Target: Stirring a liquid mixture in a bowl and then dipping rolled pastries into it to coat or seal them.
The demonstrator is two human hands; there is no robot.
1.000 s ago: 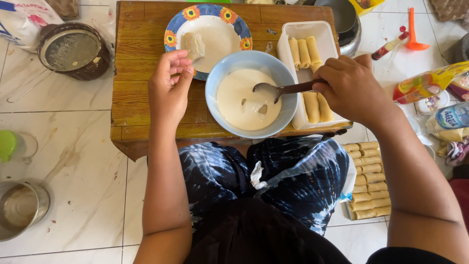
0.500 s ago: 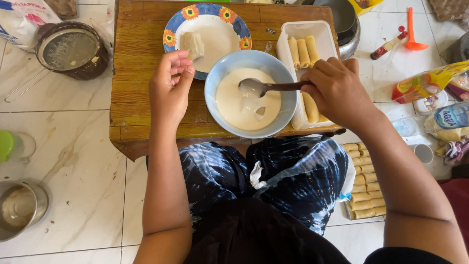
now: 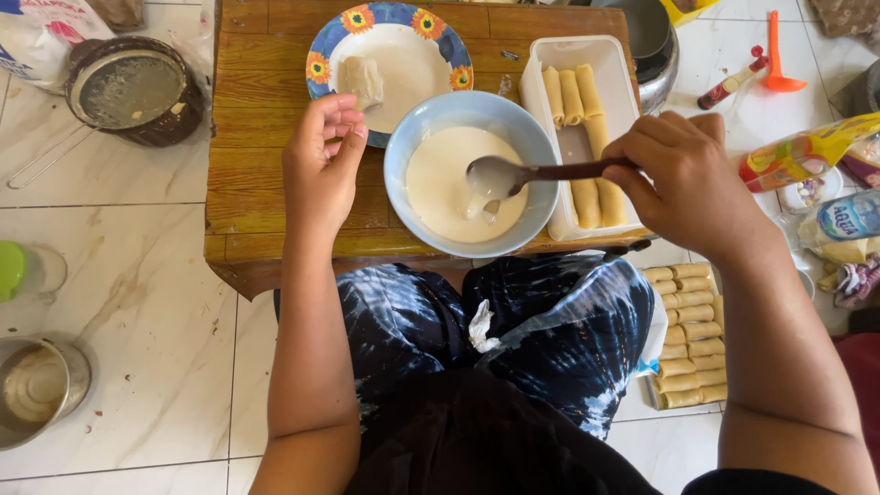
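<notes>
My right hand (image 3: 683, 174) grips a dark-handled spoon (image 3: 513, 172) held over a light blue bowl (image 3: 417, 137) of pale batter; batter drips from the spoon's bowl. My left hand (image 3: 321, 165) hovers just left of the bowl above the low wooden table (image 3: 252, 197), fingers loosely curled, holding nothing. Behind the bowl sits a flower-rimmed plate (image 3: 403, 27) with a battered piece on it. A white rectangular tray (image 3: 573, 50) of pale rolled spring rolls stands to the right of the bowl.
On the tiled floor lie a round sieve on a dark pot (image 3: 133, 92), a metal pot (image 3: 37, 390), a green-lidded cup (image 3: 23, 270), a tray of more rolls (image 3: 687, 335) by my right knee, and packets and utensils at right (image 3: 825, 156).
The spoon has lifted out of the batter and now drips above it. My left hand has barely moved.
</notes>
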